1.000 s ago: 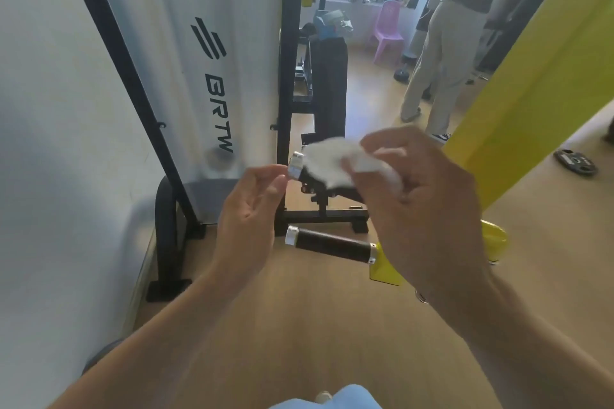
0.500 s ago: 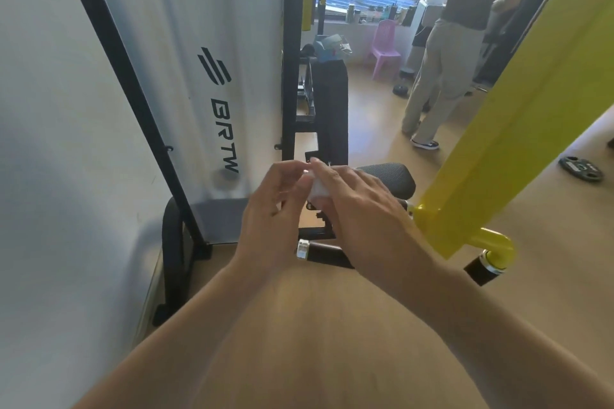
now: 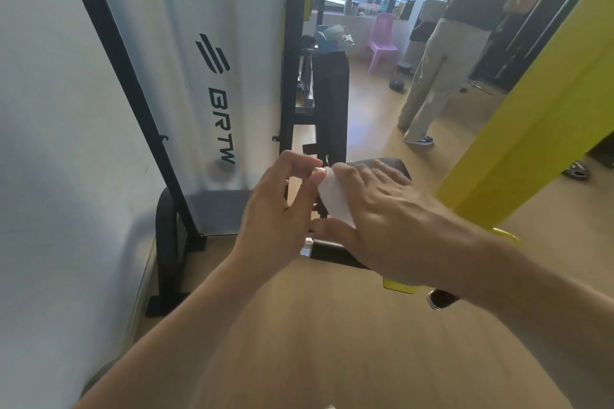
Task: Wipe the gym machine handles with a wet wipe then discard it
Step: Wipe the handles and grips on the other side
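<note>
White wet wipe (image 3: 335, 201), crumpled, wrapped round upper handle (image 3: 319, 171) under right hand (image 3: 388, 222)'s grip. Left hand (image 3: 279, 209) pinching its silver end cap. Lower handle (image 3: 327, 249) mostly hidden behind right hand.

white wet wipe (image 3: 335, 201) wrapped round upper handle (image 3: 319, 171)

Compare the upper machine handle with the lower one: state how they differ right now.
The upper handle is almost hidden: the right hand wraps the white wet wipe over it and the left hand pinches its silver end cap. The lower handle is bare and untouched, its black grip showing below the right hand. Both end in silver caps pointing left.
</note>
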The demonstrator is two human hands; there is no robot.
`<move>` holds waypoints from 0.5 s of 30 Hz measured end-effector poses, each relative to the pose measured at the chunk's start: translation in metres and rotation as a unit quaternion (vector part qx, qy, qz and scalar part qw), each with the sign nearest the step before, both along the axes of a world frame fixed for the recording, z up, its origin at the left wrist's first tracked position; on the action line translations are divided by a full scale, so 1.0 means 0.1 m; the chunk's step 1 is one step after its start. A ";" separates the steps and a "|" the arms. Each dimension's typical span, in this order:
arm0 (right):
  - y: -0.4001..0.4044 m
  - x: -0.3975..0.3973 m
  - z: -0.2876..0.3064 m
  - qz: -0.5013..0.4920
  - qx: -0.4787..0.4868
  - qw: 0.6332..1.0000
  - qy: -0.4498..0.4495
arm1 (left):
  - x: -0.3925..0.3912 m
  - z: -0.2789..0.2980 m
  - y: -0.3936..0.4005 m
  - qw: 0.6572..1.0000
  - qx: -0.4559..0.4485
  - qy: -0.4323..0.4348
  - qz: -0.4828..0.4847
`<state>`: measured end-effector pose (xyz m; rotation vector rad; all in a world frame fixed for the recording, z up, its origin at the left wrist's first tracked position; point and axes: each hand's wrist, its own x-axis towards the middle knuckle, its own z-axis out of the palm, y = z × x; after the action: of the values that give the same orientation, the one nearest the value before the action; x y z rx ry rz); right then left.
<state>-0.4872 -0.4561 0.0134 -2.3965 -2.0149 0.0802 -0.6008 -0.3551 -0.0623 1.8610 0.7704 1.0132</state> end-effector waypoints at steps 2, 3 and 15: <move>-0.10 0.06 0.10 -0.008 -0.011 0.999 0.041 | -0.02 0.01 0.02 1.000 0.007 0.006 -0.003; -0.09 0.08 0.11 -0.016 0.003 0.998 0.061 | -0.03 0.01 0.01 1.000 0.007 0.004 -0.007; -0.08 0.09 -0.14 -0.074 0.012 0.992 -0.106 | -0.04 -0.01 0.02 0.999 0.025 0.023 -0.018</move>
<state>-0.4780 -0.4642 -0.0008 -2.6295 -1.8928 -0.2088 -0.6052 -0.3528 -0.0633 1.9394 0.7430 0.9777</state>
